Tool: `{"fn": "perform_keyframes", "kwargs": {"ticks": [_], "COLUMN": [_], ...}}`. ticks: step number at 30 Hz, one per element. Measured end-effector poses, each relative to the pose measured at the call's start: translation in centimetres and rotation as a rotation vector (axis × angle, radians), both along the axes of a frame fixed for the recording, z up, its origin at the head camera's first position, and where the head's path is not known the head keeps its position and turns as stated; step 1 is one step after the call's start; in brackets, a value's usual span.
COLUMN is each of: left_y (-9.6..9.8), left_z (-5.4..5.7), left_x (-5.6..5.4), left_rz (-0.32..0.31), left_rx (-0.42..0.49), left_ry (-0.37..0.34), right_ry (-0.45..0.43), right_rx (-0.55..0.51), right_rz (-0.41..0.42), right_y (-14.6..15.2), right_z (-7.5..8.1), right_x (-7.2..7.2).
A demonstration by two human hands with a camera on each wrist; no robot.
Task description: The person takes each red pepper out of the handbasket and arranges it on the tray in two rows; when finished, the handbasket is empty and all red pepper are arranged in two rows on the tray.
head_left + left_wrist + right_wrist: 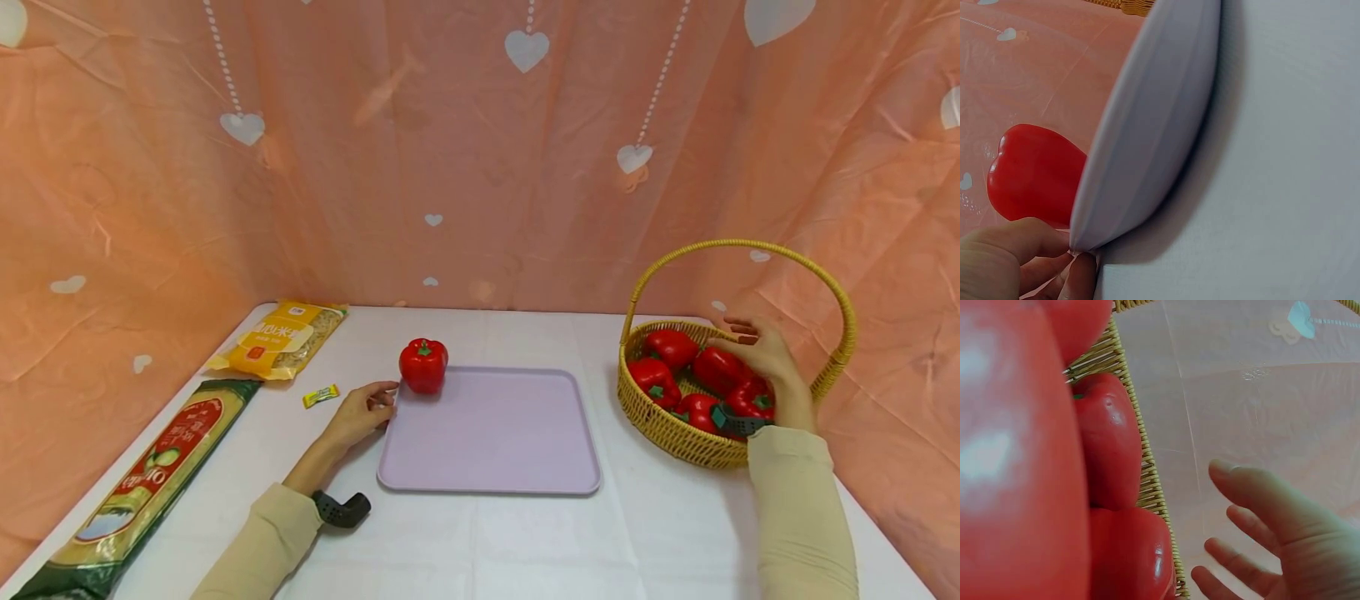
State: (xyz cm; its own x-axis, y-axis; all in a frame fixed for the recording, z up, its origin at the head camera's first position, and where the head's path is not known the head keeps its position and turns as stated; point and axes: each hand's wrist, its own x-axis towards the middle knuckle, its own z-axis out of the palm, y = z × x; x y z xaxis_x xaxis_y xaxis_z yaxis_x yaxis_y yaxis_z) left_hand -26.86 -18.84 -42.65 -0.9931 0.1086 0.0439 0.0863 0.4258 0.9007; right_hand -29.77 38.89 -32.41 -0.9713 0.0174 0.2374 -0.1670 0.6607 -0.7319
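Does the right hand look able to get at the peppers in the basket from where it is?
Likely yes: the right hand is empty and close to the red peppers, and the basket has no lid; its arched handle seems to leave room.

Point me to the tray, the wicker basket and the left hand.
Tray [491, 433], head view: bare middle.
Wicker basket [675, 440], head view: front wall.
Left hand [357, 417], head view: back of the hand.

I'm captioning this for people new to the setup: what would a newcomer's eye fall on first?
Probably the wicker basket of red peppers at the right, with its tall arched handle and the right hand at its right side. Next, likely the lone red pepper at the far left corner of the pale purple tray, near the left hand.
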Motion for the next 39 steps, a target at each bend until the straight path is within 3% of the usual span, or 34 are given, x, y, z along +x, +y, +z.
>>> {"fn": "perform_keyframes", "kwargs": {"ticks": [9, 11, 15, 19, 30, 39], "left_y": [-0.1, 0.2, 0.2, -0.1, -0.2, -0.2], "left_z": [-0.2, 0.7, 0.9, -0.2, -0.2, -0.2], "left_x": [-0.2, 0.5, 0.6, -0.2, -0.2, -0.2], "left_rz": [0.000, -0.009, -0.014, -0.010, -0.014, -0.018], "left_rx": [-0.008, -0.013, -0.005, -0.003, -0.003, 0.000], "left_ry": [-0.002, 0.004, 0.000, 0.006, 0.015, 0.011], "right_ry": [-0.101, -0.113, -0.144, -0.165, -0.217, -0.161], "right_rx": [0.055, 0.083, 0.158, 0.217, 0.283, 0.277], "right_rz": [-0.011, -0.006, -0.001, -0.008, -0.035, -0.025], "right_y": [0.2, 0.3, 0.4, 0.3, 0.2, 0.1], "right_z": [-0.1, -0.1, -0.1, -0.1, 0.2, 0.2], "right_x": [-0.2, -0.1, -0.3, -0.4, -0.1, -0.1]}}
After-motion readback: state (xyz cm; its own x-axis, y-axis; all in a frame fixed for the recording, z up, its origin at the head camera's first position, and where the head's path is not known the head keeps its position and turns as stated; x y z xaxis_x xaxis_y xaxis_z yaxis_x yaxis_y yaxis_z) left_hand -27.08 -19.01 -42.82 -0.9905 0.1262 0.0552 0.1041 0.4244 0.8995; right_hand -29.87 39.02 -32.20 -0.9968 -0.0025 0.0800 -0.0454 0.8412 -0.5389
